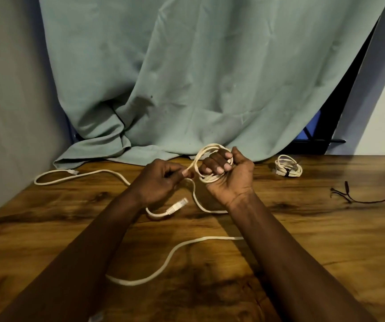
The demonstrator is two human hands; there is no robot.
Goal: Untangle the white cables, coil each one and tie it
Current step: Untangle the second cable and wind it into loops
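Observation:
My right hand [230,175] is palm up, its fingers curled round a small coil [206,154] of white cable. My left hand [163,180] pinches the strand that runs into that coil, just to its left. From my hands the loose white cable [163,263] trails across the wooden table, partly hidden under my forearms. A clear plug end [177,205] lies below my left hand. Another white strand [70,176] loops away to the left. A coiled white cable [288,168], bound with a dark tie, lies at the far right of the table.
Loose dark ties [349,196] lie on the wooden table [326,240] at the right. A green cloth [187,77] hangs behind and drapes onto the table's far edge. A grey wall bounds the left side.

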